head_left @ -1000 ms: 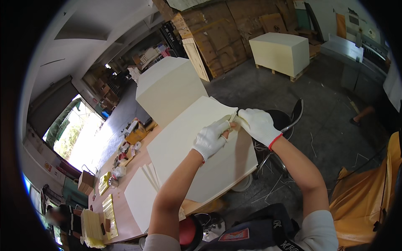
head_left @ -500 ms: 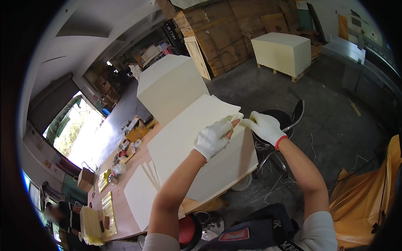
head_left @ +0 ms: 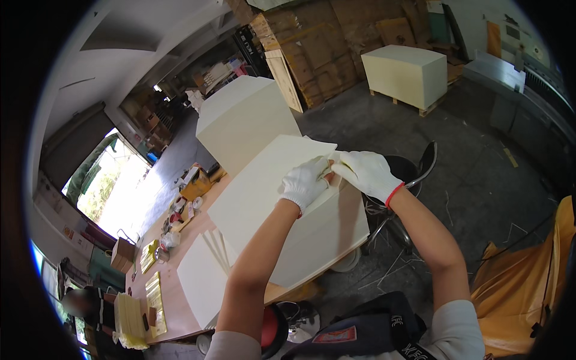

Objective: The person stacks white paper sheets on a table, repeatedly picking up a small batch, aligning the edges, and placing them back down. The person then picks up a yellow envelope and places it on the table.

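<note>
The left hand and right hand, in white knit gloves, meet, fingers bent, at the far right corner of the broad stack of cream paper sheets; whether they pinch any, I cannot tell. Left of the stack, farther off, an open orange-yellow box holds indistinct things.

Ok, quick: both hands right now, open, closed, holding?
Left hand: fingers curled at the edge of the white sheets; grip can't be told.
Right hand: fingers bent close to the left's; whether they pinch a sheet can't be told.
</note>
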Tool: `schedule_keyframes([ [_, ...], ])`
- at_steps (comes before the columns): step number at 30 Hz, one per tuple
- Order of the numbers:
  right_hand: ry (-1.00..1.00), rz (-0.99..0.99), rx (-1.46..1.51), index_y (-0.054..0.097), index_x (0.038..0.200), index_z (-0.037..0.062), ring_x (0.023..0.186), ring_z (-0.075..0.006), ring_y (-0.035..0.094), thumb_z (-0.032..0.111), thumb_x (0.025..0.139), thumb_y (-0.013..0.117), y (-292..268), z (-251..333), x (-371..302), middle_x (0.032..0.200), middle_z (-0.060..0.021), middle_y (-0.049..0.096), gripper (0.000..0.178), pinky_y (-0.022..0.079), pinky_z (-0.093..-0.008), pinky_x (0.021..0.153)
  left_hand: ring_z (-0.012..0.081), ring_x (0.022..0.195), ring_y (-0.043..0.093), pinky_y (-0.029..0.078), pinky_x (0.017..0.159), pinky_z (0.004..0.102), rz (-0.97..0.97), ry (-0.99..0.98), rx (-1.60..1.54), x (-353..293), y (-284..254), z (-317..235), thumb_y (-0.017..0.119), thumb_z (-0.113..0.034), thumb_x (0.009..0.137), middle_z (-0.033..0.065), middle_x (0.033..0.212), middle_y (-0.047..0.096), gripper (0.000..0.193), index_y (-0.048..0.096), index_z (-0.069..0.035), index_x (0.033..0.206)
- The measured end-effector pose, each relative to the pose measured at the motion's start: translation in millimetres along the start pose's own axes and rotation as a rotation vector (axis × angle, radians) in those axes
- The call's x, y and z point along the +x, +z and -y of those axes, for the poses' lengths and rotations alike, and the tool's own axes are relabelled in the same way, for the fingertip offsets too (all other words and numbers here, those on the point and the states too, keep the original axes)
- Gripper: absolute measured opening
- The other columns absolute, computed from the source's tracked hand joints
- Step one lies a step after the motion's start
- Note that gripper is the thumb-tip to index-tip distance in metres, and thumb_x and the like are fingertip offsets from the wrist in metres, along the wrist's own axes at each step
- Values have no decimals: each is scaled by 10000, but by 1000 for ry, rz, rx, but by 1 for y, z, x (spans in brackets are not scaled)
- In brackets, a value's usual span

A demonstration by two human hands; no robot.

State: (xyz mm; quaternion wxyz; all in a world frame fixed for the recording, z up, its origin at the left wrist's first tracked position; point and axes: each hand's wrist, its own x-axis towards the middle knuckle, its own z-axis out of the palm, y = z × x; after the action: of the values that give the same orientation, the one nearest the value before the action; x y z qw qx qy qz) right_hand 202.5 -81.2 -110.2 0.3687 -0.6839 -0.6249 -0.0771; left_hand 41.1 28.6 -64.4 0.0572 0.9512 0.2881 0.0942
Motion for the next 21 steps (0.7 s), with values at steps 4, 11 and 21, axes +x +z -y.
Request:
schedule_keyframes([
  [4,320,20,468,643,1106,92,921,-380,666,544,1024,433,17,5,0,959,-180,708,505,485,-447,786,299,980,701,547,863,394,-65,112,-207,-8,10,22,624,-288,953,141,1136,719,378,655,-184,1316],
  [11,341,-79,444,636,1108,103,905,-388,661,531,1040,379,28,3,-6,937,-179,700,504,484,-459,778,315,1004,685,519,889,410,13,52,-415,-26,9,19,700,-337,914,153,1106,715,418,669,-145,1284],
  [21,359,-38,428,622,1089,107,879,-397,662,537,1049,356,21,9,-8,881,-182,693,507,477,-473,748,250,997,681,518,890,345,-97,48,-467,-27,12,19,692,-214,929,134,1109,721,378,665,-125,1296],
])
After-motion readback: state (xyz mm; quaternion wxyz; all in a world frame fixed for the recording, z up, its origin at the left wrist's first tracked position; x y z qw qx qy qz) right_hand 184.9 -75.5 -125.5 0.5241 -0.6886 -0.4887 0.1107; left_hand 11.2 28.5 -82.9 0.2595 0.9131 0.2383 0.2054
